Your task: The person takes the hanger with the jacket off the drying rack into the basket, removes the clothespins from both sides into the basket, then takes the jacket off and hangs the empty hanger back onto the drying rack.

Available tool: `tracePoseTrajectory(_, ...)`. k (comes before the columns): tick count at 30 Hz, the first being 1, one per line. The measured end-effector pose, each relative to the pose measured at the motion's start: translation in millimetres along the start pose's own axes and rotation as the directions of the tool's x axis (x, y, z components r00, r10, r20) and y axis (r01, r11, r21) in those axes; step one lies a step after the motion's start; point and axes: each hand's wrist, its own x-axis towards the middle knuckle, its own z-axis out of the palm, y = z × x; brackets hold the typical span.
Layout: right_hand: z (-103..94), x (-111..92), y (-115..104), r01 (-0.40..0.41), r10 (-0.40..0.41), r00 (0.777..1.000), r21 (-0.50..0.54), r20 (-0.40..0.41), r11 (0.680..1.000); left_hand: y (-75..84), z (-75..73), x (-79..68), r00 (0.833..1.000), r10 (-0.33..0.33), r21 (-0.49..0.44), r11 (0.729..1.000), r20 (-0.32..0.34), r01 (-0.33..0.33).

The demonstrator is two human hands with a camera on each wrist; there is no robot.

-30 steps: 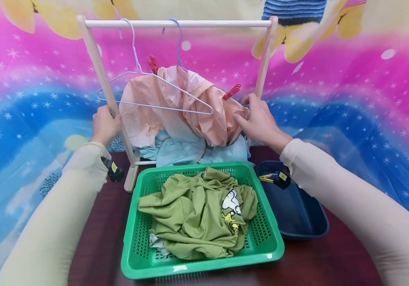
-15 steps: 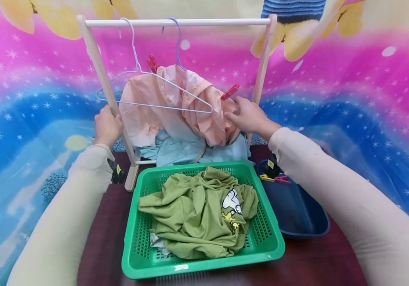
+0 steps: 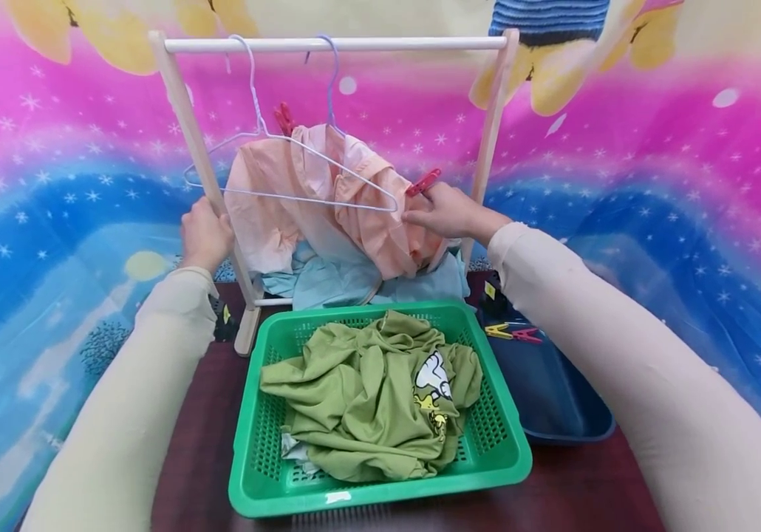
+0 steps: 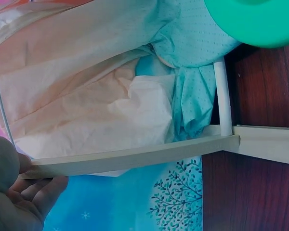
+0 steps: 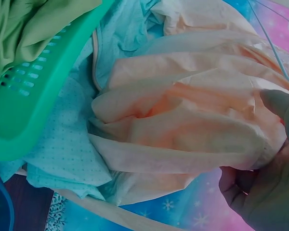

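Observation:
My left hand (image 3: 206, 235) grips the left wooden post of the rack (image 3: 184, 111); the left wrist view shows fingers and thumb around the post (image 4: 130, 158). My right hand (image 3: 450, 213) holds the right side of a peach garment (image 3: 267, 185), thumb in front and fingers behind in the right wrist view. That garment hangs from a purple hanger (image 3: 332, 81) on the rail. A red clothespin (image 3: 423, 182) is clipped on it just above my right hand, and another red clothespin (image 3: 284, 118) sits at its left shoulder. A bare white hanger (image 3: 307, 198) hangs in front.
Light blue cloth (image 3: 334, 279) lies below the peach garment, low in the rack. In front stands a green basket (image 3: 380, 502) with an olive shirt (image 3: 360, 399). At its right, a dark blue bin (image 3: 553, 391) holds a yellow clothespin (image 3: 499, 331) and a pink clothespin (image 3: 527, 335).
My right hand has moved left and slightly down along the peach garment, and the red clothespin beside it has shifted down a little. My left hand stays on the post.

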Motion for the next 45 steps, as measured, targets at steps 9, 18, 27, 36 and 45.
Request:
tracePoseTrajectory(9,1.5,9.1,-6.8,-0.080,0.075,0.993,0.048,0.094,0.996,1.4,-3.7,-0.5,1.000,0.002,0.004,1.000,-0.006,-0.002)
tracePoseTrajectory(18,7.3,12.5,-5.3,-0.160,0.131,0.969,0.126,0.208,0.979,1.4,-1.1,-1.6,1.000,0.011,0.008,1.000,0.010,-0.011)
tracePoseTrajectory(27,12.2,10.8,2.6,-0.113,0.103,0.992,0.142,0.077,0.983,0.0,-1.9,-3.5,1.000,0.022,0.009,1.000,-0.001,-0.022)
tracePoseTrajectory(36,15.5,9.1,14.7,-0.101,0.106,0.994,0.180,-0.016,0.978,-1.9,-0.9,-3.5,0.999,0.045,0.018,0.999,-0.013,-0.044)
tracePoseTrajectory(45,11.9,3.4,26.2,-0.088,0.102,0.992,0.181,-0.070,0.980,-2.3,-0.2,-3.7,0.999,0.047,0.012,0.999,-0.012,-0.047)
